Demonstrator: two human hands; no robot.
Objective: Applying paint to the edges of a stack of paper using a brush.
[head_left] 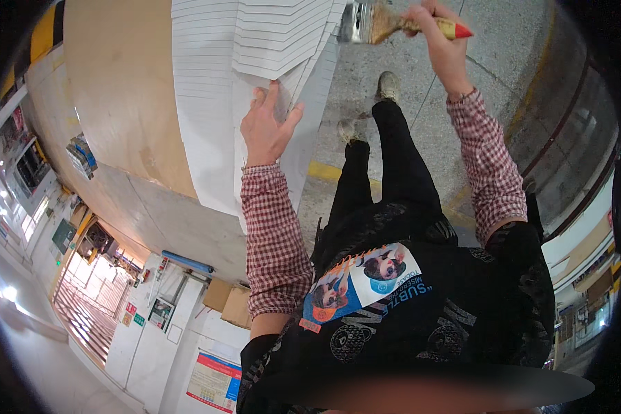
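Observation:
White paper sheets [203,90] lie fanned in overlapping, stepped rows at the top centre, with angled edges along the upper part. My left hand [265,127] rests on them with its fingers spread, the fingertips by the lower edge of the stepped stack. To the right, my right hand [443,52] grips a flat paintbrush [388,25] by its wooden handle, which ends in a red tip. The brush's bristle end points left, close to the right edge of the sheets. Its bristles look whitish and worn.
A tan board [127,96] lies left of the sheets on a pale worktop [217,241]. A small stack of colourful packets [82,156] sits near the worktop's far-left side. Grey concrete floor [421,124] with yellow lines spreads around my feet. Cardboard boxes [228,303] stand lower left.

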